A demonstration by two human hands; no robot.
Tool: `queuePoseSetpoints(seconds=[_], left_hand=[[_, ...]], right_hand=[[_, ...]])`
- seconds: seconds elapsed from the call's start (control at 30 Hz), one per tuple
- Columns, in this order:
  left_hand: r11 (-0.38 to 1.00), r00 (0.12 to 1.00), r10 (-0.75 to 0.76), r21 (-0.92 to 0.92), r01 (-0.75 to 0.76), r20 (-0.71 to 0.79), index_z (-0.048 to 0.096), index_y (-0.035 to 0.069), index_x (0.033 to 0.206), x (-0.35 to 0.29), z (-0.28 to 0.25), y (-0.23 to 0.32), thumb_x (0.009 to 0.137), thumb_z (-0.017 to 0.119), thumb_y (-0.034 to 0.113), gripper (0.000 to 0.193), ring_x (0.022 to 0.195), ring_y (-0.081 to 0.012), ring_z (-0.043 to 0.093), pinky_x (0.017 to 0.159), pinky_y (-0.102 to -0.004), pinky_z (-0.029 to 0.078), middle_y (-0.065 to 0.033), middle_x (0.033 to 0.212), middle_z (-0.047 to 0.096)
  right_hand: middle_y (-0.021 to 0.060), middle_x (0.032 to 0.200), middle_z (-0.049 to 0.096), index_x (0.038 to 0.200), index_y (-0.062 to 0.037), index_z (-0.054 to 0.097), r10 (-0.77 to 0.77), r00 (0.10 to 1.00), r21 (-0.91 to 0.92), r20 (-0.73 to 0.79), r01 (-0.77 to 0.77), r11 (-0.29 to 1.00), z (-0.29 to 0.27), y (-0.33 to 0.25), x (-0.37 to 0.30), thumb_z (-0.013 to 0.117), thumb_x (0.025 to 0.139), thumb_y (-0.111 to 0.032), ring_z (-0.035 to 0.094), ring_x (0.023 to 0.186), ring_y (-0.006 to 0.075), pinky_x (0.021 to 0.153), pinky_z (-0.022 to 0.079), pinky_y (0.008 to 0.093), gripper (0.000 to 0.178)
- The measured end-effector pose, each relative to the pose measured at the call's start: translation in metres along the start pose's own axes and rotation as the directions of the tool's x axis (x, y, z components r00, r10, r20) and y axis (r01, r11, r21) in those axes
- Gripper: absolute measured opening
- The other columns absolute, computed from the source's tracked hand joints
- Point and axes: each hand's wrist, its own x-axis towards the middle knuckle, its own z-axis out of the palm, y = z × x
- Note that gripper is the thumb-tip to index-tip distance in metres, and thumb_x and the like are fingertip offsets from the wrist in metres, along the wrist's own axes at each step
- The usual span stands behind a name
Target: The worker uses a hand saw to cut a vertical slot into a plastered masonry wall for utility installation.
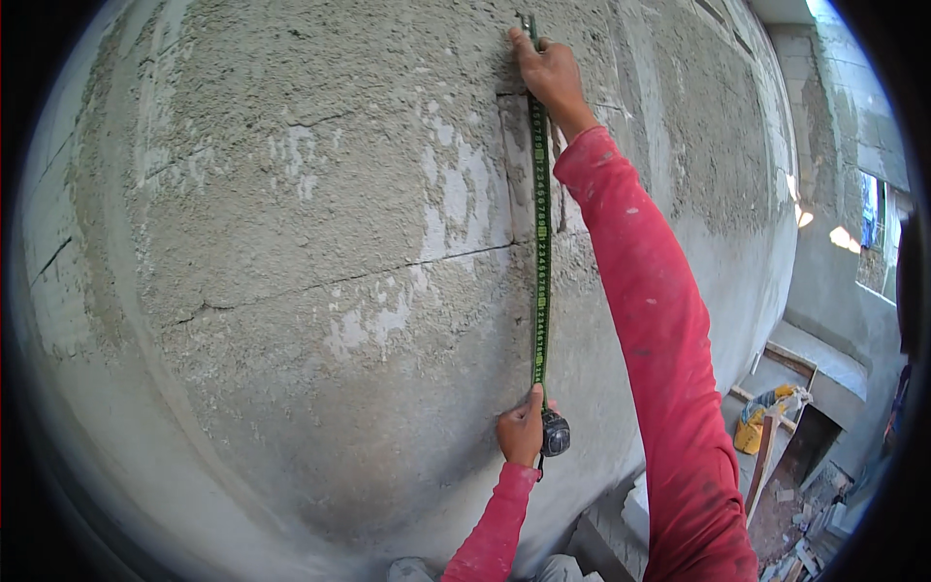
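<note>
The work seems to be at a measuring step: a green tape measure (541, 242) is running nearly upright along the rough wall (291, 242), its black case at the bottom. The next move is probably calling for a straight blade and a steady upper end while the marks are being read. The right hand (553, 76) is closing around the blade near its top; the left hand (521, 430) is gripping it at the case, thumb on the blade.

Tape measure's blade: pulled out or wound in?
Pulled out: the green blade stretches between the dark case at the left hand and the right hand above.
</note>
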Motion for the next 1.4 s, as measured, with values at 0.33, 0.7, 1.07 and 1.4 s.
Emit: queuePoseSetpoints(seconds=[0.33,0.7,1.07,1.4], left_hand=[[0.995,1.000,0.008,0.100,-0.005,-0.028,0.080,0.004,0.082,0.006,-0.001,0.001,0.096,0.058,0.053,0.055,0.061,-0.0113,0.068,0.064,-0.0276,0.053,-0.0041,0.067,0.073],[0.997,0.999,0.020,0.076,-0.018,-0.028,0.080,0.005,0.081,0.004,0.002,-0.001,0.096,0.059,0.050,0.052,0.061,-0.0109,0.068,0.064,-0.0280,0.053,-0.0042,0.066,0.073],[0.992,0.999,0.019,0.125,-0.015,-0.035,0.081,0.011,0.083,0.011,0.005,-0.011,0.095,0.056,0.057,0.054,0.062,-0.0126,0.069,0.064,-0.0285,0.052,-0.0028,0.068,0.074],[0.993,0.996,0.027,0.118,-0.017,-0.082,0.081,0.010,0.084,0.013,-0.004,-0.011,0.093,0.058,0.060,0.056,0.062,-0.0111,0.069,0.062,-0.0292,0.051,-0.0020,0.067,0.073]], right_hand=[[0.0220,0.100,0.071,0.100,-0.0058,0.072,0.030,0.999,0.124,0.029,-0.033,0.992,0.013,0.013,0.050,0.061,0.091,-0.051,0.067,0.101,0.0400,0.087,0.050,0.0486,0.048],[0.0157,0.088,0.074,0.093,-0.0105,0.077,-0.023,0.999,-0.056,0.039,0.025,0.998,0.017,0.008,0.062,0.069,0.087,-0.046,0.070,0.091,0.0358,0.080,0.053,0.0442,0.036],[0.0238,0.083,0.072,0.086,-0.0011,0.076,-0.078,0.997,0.069,0.006,0.077,0.995,0.018,0.020,0.068,0.073,0.084,-0.040,0.071,0.083,0.0367,0.079,0.053,0.0455,0.039],[0.0236,0.083,0.071,0.089,-0.0014,0.077,-0.093,0.991,0.050,-0.099,0.098,0.994,0.028,0.015,0.048,0.070,0.085,-0.045,0.070,0.085,0.0400,0.081,0.052,0.0471,0.044]])
